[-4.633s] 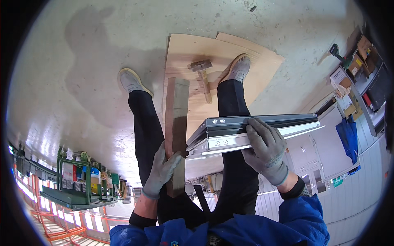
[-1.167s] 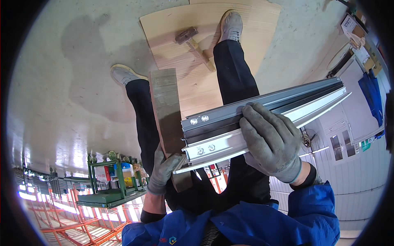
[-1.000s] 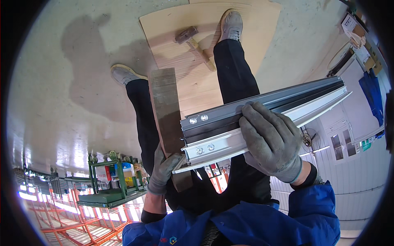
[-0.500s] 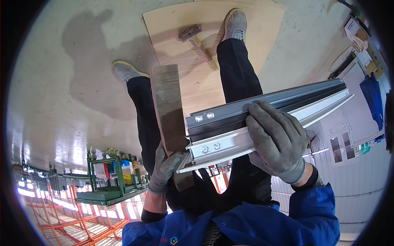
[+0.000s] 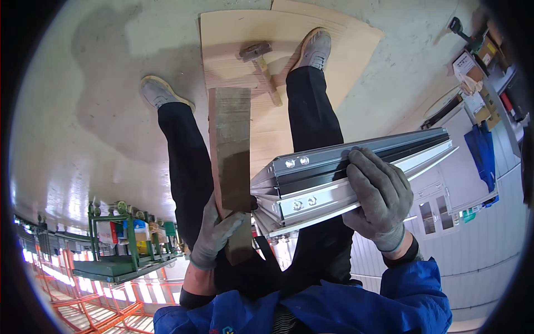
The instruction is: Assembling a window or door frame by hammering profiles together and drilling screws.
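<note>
My gloved left hand (image 5: pixel 214 231) is closed around the lower part of a long, squared wooden block (image 5: pixel 231 139), thumb across its face. Gripped from above in my gloved right hand (image 5: pixel 381 197) is a grey and white metal frame profile (image 5: pixel 311 181) with a dark channel along its length. Bright screw-like fittings show near its left end. That end is cut at a slant and lies close beside the block; whether they touch, I cannot tell. My right fingers lie over the profile's upper side, with the thumb hidden beneath.
A hammer (image 5: pixel 264 69) with a wooden handle lies on a cardboard sheet (image 5: pixel 350 42) between my feet. A green wheeled cart (image 5: pixel 119 261) with colourful items stands at the left. Boxes and tools (image 5: pixel 478 61) sit along the right side, near a hanging blue cloth (image 5: pixel 481 156).
The profile has turned so that its slanted left end now shows. It has shifted away from the block in the view. Both hands keep their hold, and the head view has moved slightly.
</note>
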Available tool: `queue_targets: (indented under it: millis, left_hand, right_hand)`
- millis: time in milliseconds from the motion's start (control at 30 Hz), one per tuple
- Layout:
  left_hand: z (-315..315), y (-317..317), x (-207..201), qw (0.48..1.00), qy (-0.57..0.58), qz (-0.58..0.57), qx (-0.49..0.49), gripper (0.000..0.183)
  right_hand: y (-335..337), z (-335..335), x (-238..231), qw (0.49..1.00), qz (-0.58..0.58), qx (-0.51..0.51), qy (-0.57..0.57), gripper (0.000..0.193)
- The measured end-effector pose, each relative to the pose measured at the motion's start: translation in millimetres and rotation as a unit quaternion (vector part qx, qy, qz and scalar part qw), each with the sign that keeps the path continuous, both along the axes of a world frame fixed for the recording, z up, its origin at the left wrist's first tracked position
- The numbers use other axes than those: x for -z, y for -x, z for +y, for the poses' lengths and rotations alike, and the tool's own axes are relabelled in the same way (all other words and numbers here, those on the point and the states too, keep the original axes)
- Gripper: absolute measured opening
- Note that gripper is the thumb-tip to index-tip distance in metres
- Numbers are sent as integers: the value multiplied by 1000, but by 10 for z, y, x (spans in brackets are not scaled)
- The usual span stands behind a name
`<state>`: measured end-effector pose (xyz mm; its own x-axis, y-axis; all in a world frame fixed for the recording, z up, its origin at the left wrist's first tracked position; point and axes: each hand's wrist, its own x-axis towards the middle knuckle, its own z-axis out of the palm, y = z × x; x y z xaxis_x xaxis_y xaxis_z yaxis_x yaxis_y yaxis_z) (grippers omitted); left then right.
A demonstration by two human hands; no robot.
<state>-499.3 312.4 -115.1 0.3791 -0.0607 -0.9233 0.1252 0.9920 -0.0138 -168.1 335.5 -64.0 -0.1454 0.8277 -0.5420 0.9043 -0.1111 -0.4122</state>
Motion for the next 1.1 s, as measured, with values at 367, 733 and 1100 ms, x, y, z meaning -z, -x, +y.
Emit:
queue_targets:
  millis: [367, 733, 1100]
  left_hand:
    - [62, -23, -22, 998, 51, -13, -30, 61]
    - [74, 5, -39, 994, 89, -42, -51, 62]
    - [4, 117, -44, 993, 73, -79, -50, 70]
  right_hand:
    - [26, 45, -65, 1000, -24, -17, 9, 45]
    - [87, -6, -112, 999, -38, 12, -21, 46]
    - [180, 30, -123, 999, -41, 9, -15, 45]
